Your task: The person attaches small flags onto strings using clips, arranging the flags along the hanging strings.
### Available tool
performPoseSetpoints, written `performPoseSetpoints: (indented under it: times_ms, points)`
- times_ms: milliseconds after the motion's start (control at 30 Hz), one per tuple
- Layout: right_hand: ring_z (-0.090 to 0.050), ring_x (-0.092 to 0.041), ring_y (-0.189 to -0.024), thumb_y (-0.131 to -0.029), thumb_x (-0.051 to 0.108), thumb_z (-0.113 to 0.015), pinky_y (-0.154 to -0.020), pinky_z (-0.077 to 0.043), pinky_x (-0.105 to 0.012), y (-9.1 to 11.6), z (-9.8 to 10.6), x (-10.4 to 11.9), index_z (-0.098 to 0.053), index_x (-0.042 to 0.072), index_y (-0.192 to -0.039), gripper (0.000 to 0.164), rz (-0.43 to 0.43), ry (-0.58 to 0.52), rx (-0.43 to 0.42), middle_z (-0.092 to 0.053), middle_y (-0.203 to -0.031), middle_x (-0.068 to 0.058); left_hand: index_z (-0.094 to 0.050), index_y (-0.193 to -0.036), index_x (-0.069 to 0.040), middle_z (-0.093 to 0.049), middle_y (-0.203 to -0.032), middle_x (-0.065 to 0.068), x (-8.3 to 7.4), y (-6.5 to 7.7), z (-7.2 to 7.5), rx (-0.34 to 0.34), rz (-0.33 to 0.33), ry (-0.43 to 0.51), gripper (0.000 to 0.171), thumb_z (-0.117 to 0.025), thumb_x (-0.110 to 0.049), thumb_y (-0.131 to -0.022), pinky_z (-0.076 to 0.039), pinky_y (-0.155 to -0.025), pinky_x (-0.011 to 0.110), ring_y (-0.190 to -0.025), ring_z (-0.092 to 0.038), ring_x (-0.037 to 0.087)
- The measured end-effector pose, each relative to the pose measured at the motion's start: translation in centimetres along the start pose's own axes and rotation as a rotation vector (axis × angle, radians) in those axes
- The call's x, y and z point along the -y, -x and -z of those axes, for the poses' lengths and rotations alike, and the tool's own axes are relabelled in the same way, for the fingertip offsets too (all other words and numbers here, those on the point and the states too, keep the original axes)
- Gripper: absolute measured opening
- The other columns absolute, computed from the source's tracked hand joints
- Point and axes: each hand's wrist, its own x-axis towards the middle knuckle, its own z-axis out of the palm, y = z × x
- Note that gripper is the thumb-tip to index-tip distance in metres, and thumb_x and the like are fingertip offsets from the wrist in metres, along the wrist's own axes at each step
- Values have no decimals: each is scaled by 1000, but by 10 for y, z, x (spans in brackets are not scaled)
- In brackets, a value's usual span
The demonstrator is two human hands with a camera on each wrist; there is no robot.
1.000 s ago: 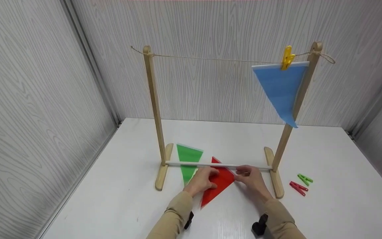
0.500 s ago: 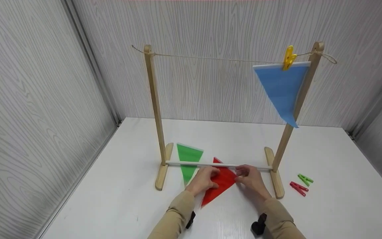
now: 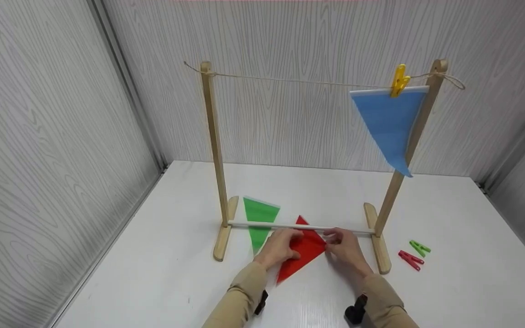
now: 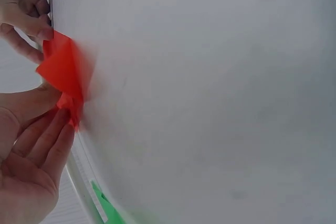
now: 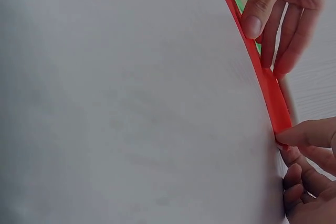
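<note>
A triangular red pennant (image 3: pixel 310 248) lies in front of me in the head view, its far corner reaching past the white crossbar of a wooden stand. My left hand (image 3: pixel 274 249) rests on it from the left, thumb and fingers spread apart over the fabric. At its right corner my right hand (image 3: pixel 347 249) pinches the pennant between thumb and index finger, seen closely in the right wrist view (image 5: pixel 310 135). The left wrist view shows part of the red fabric (image 4: pixel 62 69) lifted between the two hands. A green pennant (image 3: pixel 261 212) lies to the left, partly hidden by my left hand.
Between two wooden posts (image 3: pixel 215 150) runs a string (image 3: pixel 285 80). A blue pennant (image 3: pixel 388 118) hangs there near the right post under a yellow clothespin (image 3: pixel 399 82). Green (image 3: pixel 420 248) and red clothespins (image 3: pixel 411 260) lie right of the stand. The crossbar (image 3: pixel 285 225) runs low, just beyond my hands.
The red pennant's upper edge has shifted slightly to the right, along with my right hand at its corner. My left hand has stayed almost in place on it.
</note>
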Motion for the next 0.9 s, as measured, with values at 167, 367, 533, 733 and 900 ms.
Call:
performPoseSetpoints:
  times_ms: [167, 367, 533, 733, 900]
  points:
    - [-56, -19, -81, -86, -7, -59, -68, -47, -23, 1, 1, 0, -70, -2, -113, 30, 16, -12, -20, -70, -94, -16, -60, -135, -9, -60, -135, 10, 1, -1, 2, -3, -62, -61, 52, -77, -9, -86, -48, -108, 45, -125, -52, 27]
    - [-57, -19, -80, -90, -2, -56, -61, -50, -21, -1, 5, 1, -69, 0, -116, 29, -31, -78, -87, -67, -97, -15, -57, -140, -11, -56, -143, 9, 4, -1, 3, 20, -75, -12, 56, -77, -10, -88, -42, -114, 49, -135, -48, 29]
    - [-58, -21, -79, -92, -4, -54, -56, -50, -21, -1, 9, 1, -66, -3, -121, 32, -10, -192, -132, -64, -98, -18, -51, -147, -14, -54, -150, 6, 5, -2, 3, 16, -48, 27, 63, -76, -13, -89, -36, -119, 52, -141, -45, 29]
    - [-61, -22, -87, -95, -4, -52, -76, -53, -17, 0, 13, 2, -63, -2, -127, 34, 11, -294, -163, -61, -104, -15, -52, -146, -17, -58, -143, 6, 3, -3, 3, 18, -12, 111, 60, -76, -17, -90, -35, -118, 57, -139, -45, 28]
    - [-63, -25, -92, -97, -3, -51, -80, -55, -20, -1, 15, 3, -61, 1, -130, 35, 31, -330, -142, -60, -111, -16, -52, -145, -14, -56, -144, 10, 3, -5, 4, 50, -13, 166, 56, -72, -25, -93, -38, -116, 57, -136, -47, 31]
